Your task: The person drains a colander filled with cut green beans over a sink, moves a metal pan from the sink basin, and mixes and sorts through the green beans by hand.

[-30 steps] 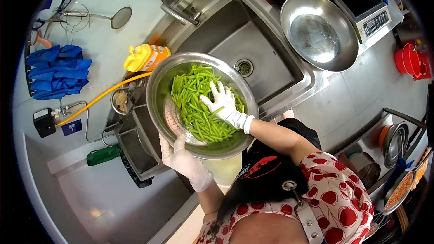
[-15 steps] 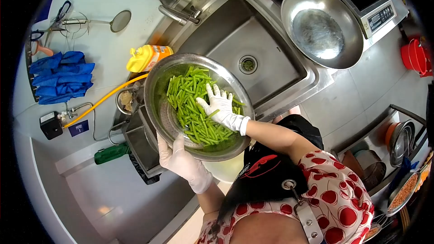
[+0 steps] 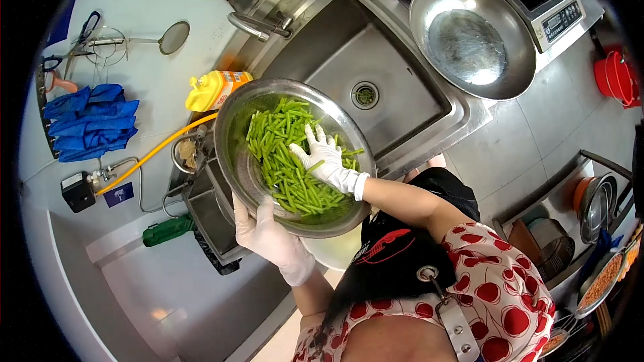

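A large metal colander [image 3: 227,117] with a perforated wall is tilted in front of my body, holding many cut green beans [image 3: 278,161]. My left hand [image 3: 268,238], in a white glove, grips the colander's near-left rim, thumb on the inner side; the other fingers are partly hidden behind the rim. My right hand [image 3: 327,164], also gloved in white, lies on the beans with its fingers spread. A few bean pieces touch its fingers and palm.
Beyond the colander is a steel sink [image 3: 396,67] with a drain and a faucet [image 3: 258,27]. A wide metal pan [image 3: 469,43] rests on the sink's right edge beside an induction cooker [image 3: 560,23]. A yellow bottle [image 3: 213,90] stands to the left, near a yellow hose [image 3: 157,151].
My view has shifted slightly, so the sink and pan appear a little further left. Both hands keep nearly the same places on the colander and beans.
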A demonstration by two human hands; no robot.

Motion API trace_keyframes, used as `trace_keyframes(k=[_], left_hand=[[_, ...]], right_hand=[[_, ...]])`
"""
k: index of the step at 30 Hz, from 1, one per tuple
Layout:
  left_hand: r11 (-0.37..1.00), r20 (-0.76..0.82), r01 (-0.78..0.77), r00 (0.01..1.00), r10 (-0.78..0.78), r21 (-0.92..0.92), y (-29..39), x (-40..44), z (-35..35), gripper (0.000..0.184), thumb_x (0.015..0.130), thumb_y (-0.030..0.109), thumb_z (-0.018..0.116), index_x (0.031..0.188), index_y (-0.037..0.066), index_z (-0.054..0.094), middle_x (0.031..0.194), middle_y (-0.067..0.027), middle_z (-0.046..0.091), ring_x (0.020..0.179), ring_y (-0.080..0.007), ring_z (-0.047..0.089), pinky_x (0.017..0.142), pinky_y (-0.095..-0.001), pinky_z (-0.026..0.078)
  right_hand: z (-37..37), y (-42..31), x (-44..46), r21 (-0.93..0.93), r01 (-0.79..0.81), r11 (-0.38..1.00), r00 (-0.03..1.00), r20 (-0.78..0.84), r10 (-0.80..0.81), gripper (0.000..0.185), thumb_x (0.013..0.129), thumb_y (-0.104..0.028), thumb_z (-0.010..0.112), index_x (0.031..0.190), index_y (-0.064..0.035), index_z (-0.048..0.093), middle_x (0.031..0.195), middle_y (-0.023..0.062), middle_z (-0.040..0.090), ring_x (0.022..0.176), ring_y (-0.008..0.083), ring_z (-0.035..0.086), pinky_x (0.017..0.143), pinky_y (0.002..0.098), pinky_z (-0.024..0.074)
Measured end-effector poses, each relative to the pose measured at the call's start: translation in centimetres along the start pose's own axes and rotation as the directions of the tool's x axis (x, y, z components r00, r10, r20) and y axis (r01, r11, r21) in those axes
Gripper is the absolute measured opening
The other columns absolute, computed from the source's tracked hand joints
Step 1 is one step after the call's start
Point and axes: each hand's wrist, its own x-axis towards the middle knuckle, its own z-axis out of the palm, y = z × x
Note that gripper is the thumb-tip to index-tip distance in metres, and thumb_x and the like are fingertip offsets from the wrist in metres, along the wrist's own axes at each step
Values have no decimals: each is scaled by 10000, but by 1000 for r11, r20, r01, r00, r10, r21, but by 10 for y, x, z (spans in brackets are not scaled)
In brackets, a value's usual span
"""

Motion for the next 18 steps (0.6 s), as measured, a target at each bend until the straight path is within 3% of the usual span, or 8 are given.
trace_keyframes(k=[8,18], left_hand=[[996,67,-26,998,21,83,-4,19,2,493,732,-181,446,1211,-99,535,1098,-173,627,914,-214,636,822,-295,517],[995,69,-42,997,36,94,-9,26,7,488,729,-186,447,1199,-103,544,1097,-170,632,914,-213,638,823,-292,512]], right_hand=[[1,-3,-1,48,-113,992,989,106,107,861,835,-697,389,1480,-166,184,1524,164,162,1364,450,176,1083,583,135],[0,-5,3,75,-125,989,986,122,115,855,840,-695,380,1482,-166,178,1524,169,158,1367,452,168,1087,581,122]])
